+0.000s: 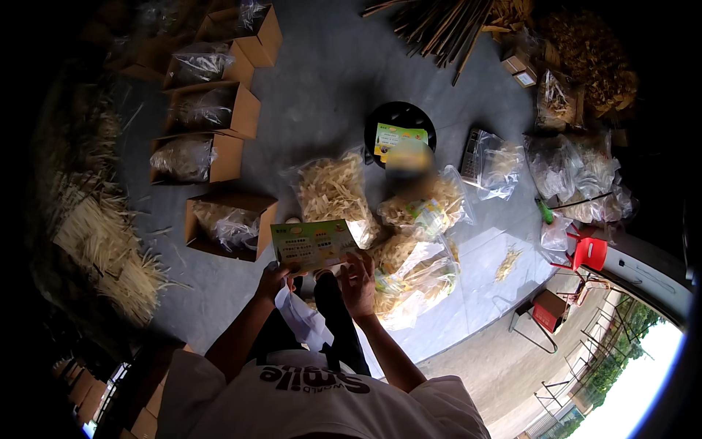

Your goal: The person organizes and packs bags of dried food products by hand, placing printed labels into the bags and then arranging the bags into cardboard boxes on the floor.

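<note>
My left hand (272,282) grips the lower left corner of a green and yellow printed card (313,245), which bears writing and pictures. A crumpled white sheet (300,318) hangs from the same hand, above my legs. My right hand (357,285) is at the card's lower right corner with its fingers partly bent; whether they pinch the card is unclear. Just beyond the card lies a clear plastic bag of pale dried strips (334,189). To the right of my right hand, another filled bag (414,280) lies on the floor, a printed card showing inside it.
Ahead, a black stool (373,123) bears more printed cards (386,137); a blurred patch covers part of it. Bag-lined cardboard boxes (249,112) line the left, beside heaped pale strips (104,247). At right are a red chair (589,253) and stacked bags (581,170).
</note>
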Tool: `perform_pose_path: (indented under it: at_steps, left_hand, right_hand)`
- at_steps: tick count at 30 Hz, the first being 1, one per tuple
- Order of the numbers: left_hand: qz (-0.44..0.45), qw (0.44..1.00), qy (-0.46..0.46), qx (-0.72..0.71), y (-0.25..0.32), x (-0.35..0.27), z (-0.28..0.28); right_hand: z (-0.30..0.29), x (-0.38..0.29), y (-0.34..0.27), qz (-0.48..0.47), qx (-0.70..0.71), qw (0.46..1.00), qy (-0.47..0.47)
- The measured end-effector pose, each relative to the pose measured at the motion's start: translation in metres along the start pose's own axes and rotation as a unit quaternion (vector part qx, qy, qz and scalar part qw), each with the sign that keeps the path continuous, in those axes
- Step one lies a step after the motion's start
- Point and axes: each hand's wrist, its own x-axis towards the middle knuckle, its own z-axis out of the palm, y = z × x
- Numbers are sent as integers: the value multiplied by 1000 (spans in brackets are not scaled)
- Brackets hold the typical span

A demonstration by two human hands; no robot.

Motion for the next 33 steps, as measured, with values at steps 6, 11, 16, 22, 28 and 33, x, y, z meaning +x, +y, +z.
perform_pose_path:
  at_steps: [6,11,16,22,28,33]
  left_hand:
    - [88,993,-82,-9,12,-28,-5]
    - [100,991,-75,-40,5,-50,3]
    - [127,979,143,-75,15,-60,13]
    - [291,953,11,83,55,-121,86]
    - [407,901,-48,145,62,-145,117]
    - [374,918,-36,125,63,-157,113]
  right_hand:
    - [-42,12,11,281,361,883,-104]
    - [-38,2,8,90,61,983,-150]
    - [-50,-5,-58,-185,-76,978,57]
    - [-65,-6,-109,-235,-107,966,22]
    - [-67,-20,-126,-336,-199,921,-22]
    - [-72,-24,-138,-341,-241,908,-43]
